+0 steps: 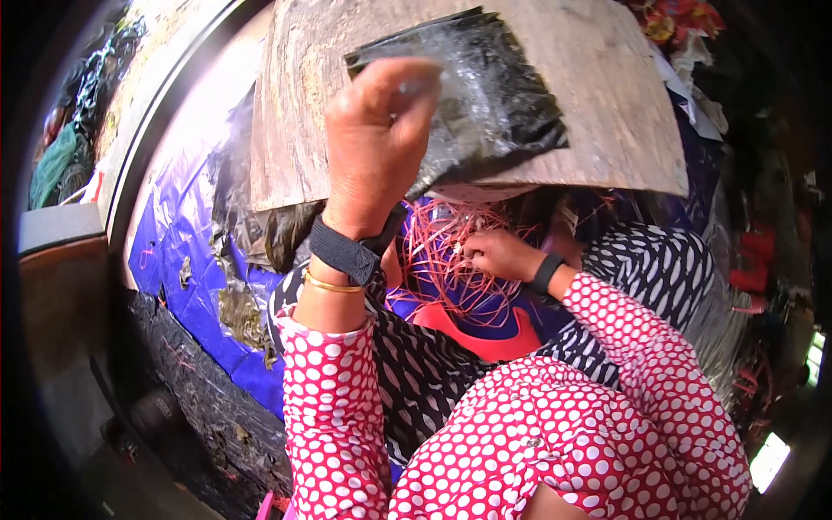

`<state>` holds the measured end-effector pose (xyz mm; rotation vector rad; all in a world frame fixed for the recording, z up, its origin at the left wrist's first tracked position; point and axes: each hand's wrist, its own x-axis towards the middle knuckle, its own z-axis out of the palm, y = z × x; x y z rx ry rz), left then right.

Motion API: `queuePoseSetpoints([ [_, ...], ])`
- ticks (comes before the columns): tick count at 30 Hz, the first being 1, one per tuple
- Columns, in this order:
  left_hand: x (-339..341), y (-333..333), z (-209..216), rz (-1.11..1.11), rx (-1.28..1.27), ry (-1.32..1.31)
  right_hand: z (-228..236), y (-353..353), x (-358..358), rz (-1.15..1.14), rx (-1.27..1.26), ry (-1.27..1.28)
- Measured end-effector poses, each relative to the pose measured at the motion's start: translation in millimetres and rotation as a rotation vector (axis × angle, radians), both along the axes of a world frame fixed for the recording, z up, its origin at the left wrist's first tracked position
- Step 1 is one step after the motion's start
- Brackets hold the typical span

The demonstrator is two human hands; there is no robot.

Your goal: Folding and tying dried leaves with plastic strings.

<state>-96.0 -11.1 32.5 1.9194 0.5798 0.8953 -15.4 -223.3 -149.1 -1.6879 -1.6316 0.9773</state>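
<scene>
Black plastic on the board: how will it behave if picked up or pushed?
The black plastic is probably floppy: its surface looks wrinkled. Likely slippery too, given the glossy highlights. Lying flat on the board, it should slide rather than tip if pushed.

glossy plastic sheets (pixel 494 95), rough wooden board (pixel 620 113)
</scene>
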Motion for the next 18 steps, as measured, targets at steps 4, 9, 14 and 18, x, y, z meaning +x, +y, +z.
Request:
queuePoseSetpoints([
  [4, -4.1, -55.8, 1.0, -0.314, -0.452, 0.095, 110.7, -16.1, 30.4, -0.02, 0.029, -0.095],
  [9, -13.3, -121.0, -19.1, -0.486, -0.802, 0.139, 177.8, -37.4, 60.9, -0.159, 0.139, 0.032],
  [14, -33.7, -149.7, -38.9, -0.415, -0.978, 0.191, 188.7, -51.1, 79.8, -0.354, -0.072, 0.234],
  [18, -44.8, -128.7, -49.4, -0.169, -0.816, 0.17, 167.4, -48.7, 114.0, -0.299, 0.02, 0.067],
])
